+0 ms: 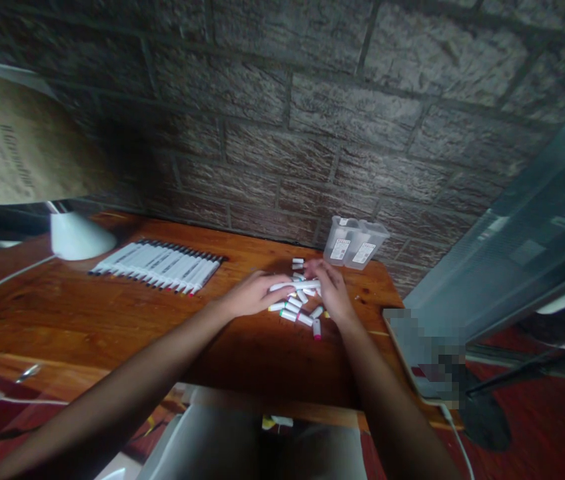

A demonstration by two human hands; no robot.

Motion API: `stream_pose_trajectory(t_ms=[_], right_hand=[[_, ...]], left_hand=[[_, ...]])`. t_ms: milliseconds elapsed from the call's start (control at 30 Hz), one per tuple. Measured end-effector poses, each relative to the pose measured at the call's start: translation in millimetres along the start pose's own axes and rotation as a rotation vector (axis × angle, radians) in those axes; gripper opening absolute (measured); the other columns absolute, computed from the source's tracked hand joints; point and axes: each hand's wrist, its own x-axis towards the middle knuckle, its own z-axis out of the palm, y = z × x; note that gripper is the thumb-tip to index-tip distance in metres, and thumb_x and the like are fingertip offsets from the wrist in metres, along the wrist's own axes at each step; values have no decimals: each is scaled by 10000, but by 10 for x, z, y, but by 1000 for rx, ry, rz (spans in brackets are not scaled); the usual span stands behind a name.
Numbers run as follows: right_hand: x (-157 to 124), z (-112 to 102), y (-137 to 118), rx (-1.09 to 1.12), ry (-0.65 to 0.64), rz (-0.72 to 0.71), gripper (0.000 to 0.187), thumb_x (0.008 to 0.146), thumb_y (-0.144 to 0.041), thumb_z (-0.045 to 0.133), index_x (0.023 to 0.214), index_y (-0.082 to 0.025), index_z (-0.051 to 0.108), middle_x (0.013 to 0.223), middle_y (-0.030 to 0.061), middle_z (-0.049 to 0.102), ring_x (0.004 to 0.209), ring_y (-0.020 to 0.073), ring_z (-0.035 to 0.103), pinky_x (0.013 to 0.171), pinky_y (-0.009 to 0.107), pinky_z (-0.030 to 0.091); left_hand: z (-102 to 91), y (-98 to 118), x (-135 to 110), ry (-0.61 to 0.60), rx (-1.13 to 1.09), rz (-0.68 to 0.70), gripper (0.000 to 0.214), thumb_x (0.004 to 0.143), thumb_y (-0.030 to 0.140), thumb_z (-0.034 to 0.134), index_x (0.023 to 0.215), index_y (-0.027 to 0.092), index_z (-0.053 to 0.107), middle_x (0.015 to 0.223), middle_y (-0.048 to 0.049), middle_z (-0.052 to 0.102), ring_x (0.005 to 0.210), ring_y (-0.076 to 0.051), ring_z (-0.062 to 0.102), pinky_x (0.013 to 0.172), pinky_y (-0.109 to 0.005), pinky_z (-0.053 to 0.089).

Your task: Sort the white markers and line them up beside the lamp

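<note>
markers take up the middle of the wooden table (pixel 112 320). both hands meet over a loose heap (pixel 300 313) of short white pieces with coloured ends, near the far edge by the brick wall (pixel 287 100). the left hand (pixel 250 293) has its fingers curled around one end of a white marker (pixel 295 285), and the right hand (pixel 332 293) pinches the other end, so the marker lies level between them just above the heap. whether its cap is on or off cannot be told at this size.

judging by how things lie, a good share of the work looks done: a long row of markers (pixel 160 265) sits well apart to the left, side by side, dark ends toward the wall and coloured tips toward the person. what is left seems to be the heap under the hands, roughly a dozen pieces, some touching, some scattered.

two clear plastic boxes (pixel 355 241) stand just behind the right hand, each with a white sticker carrying a red mark; the print is too small to read. a cardboard box (pixel 12 143) at the far left shows dark printing, blurred beyond reading. a white lamp base (pixel 80 237) stands beside the row.
</note>
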Motion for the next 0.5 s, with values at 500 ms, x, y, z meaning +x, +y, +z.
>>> stream_pose_trajectory(t_ms=[500], right_hand=[[-9,-30,4,248,149,85,613,901,-675,293,671,-196,599,558,5,531,520,130,502,547,268,397]], left_hand=[[121,96,-9,-93,-108,86,323,964,383,459,1051,181,696,872,-52,718,746,-150,643,685,-223,431]])
